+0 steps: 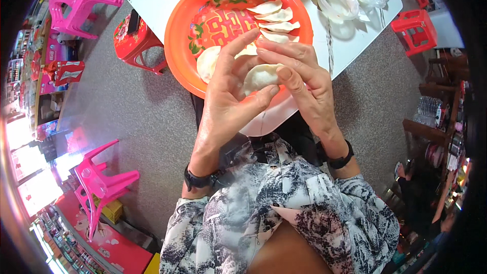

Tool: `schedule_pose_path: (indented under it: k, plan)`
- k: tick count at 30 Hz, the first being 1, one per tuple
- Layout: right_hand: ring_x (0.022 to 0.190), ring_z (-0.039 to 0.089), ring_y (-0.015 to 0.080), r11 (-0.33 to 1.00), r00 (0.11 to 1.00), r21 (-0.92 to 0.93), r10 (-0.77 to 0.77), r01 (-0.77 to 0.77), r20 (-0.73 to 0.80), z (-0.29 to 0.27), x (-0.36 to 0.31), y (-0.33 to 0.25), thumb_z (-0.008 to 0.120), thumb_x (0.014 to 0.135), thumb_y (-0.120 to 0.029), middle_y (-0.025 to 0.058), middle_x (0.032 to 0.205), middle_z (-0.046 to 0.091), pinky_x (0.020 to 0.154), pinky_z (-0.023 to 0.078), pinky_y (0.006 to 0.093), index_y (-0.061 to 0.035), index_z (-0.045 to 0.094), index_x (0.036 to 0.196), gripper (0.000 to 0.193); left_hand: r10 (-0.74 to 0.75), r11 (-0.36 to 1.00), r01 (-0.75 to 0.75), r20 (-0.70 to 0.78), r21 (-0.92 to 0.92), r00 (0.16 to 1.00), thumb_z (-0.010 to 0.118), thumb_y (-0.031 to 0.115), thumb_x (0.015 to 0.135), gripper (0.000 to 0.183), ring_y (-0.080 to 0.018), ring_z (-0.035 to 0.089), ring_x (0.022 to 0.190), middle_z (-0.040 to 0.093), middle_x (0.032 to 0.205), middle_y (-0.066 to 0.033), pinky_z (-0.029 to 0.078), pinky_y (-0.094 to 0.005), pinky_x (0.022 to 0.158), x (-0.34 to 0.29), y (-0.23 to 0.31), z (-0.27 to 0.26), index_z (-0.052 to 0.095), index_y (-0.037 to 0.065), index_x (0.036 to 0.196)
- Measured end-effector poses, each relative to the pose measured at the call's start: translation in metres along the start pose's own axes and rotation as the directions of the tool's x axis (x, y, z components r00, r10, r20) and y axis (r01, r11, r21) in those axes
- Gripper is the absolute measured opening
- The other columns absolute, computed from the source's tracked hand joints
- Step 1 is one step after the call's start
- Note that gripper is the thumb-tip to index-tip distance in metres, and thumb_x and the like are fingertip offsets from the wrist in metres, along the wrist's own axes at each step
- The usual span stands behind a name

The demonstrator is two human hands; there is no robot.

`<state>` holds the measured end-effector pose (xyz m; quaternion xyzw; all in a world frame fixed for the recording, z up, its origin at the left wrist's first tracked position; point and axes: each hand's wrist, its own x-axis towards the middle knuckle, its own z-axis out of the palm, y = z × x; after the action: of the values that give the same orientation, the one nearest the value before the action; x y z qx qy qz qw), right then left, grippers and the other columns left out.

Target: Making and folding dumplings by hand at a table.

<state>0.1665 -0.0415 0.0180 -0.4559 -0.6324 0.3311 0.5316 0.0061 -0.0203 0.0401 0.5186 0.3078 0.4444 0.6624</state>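
Note:
A pale half-moon dumpling (262, 78) is held between my two hands, above the near side of a round orange tray (177, 25). My left hand (228, 86) cups it from the left, its thumb along the lower edge. From the right, the thumb and fingers of my right hand (309, 78) close on the dumpling's edge. Several folded dumplings (279, 20) lie in a row on the tray's right side. Round dough wrappers (207, 63) rest at its lower left, partly hidden by my left hand.
The tray sits on a white marbled table (350, 45). Clear plastic bags and a container (345, 0) lie at the far right. A red stool (137, 40) with a dark phone-like object stands left of the table. Pink chairs (104, 182) are farther left, a red stool (415, 30) right.

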Motion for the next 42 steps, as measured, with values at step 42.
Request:
schedule_pose_path:
  k: [42]
  plan:
    - [0.125,0.045,0.0202,0.999,0.998,-0.018,0.048,-0.047,0.043,-0.005,0.006,-0.014,0.069,0.084,-0.029,0.0067,0.132,0.057,0.108,0.032,0.0353,-0.0068,0.063,0.124,0.046,0.108,0.981,-0.115,-0.052,-0.158,0.993,0.064,-0.005,0.084,0.082,-0.0177,0.06,0.105,0.059,0.115,-0.0122,0.048,-0.032,0.095,-0.005,-0.018,0.003,0.017,0.006,0.149]
